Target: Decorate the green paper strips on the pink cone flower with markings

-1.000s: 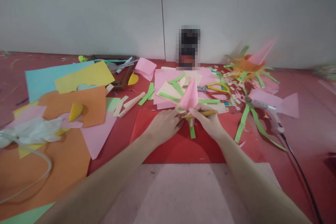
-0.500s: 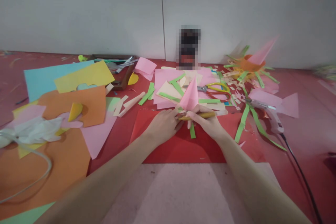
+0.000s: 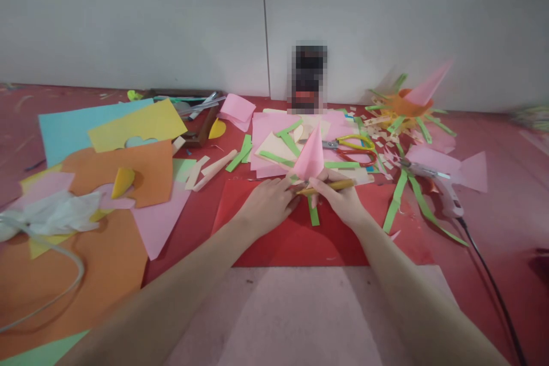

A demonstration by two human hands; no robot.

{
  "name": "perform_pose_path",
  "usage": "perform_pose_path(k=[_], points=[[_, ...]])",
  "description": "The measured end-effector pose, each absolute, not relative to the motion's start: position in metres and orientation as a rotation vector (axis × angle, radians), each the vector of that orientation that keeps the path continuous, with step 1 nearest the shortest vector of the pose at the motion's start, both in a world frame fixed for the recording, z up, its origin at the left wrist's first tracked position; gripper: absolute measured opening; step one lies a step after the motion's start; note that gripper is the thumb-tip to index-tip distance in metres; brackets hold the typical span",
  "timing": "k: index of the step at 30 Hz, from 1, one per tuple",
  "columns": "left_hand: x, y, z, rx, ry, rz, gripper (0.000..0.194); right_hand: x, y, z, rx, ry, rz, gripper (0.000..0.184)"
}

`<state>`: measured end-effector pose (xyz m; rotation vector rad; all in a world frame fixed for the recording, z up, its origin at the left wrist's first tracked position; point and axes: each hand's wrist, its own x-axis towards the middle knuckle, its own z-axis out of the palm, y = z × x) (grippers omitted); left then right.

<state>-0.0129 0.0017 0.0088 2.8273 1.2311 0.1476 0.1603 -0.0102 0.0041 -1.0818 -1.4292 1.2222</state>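
A pink paper cone [image 3: 310, 157] stands point up just beyond my hands. My left hand [image 3: 270, 200] is closed at the cone's lower left edge, its fingertips partly hidden. A golden-yellow, pen-like stick [image 3: 343, 185] lies in the closed fingers of my right hand [image 3: 341, 200], slanting down to the left toward my left fingertips. Below my fingers a green paper strip [image 3: 314, 213] sticks out over a red sheet [image 3: 295, 243]. Where this strip joins the cone is hidden.
Behind the cone lie scissors [image 3: 355, 148] on pink sheets. To the right are a corded glue gun [image 3: 446, 189] and an orange ring [image 3: 412, 104] with green strips and another pink cone. Coloured paper [image 3: 120, 269] covers the left side. A brown tray [image 3: 210, 126] stands by the wall.
The stick in my right hand dipped left half a second ago and is back near its earlier slant. My right fingers shifted slightly with it; my left hand and the cone stay put.
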Motion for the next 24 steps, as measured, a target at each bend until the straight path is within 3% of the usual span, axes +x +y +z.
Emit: perform_pose_path(k=[18,24], points=[[-0.013,0.002,0.009,2.845,1.242,0.117,0.026,0.16,-0.009,0.002,-1.122,-1.413,1.18,0.028],[-0.015,0.003,0.006,2.762,1.221,0.303,0.031,0.168,0.0,-0.009,-1.239,-1.04,0.914,0.03]])
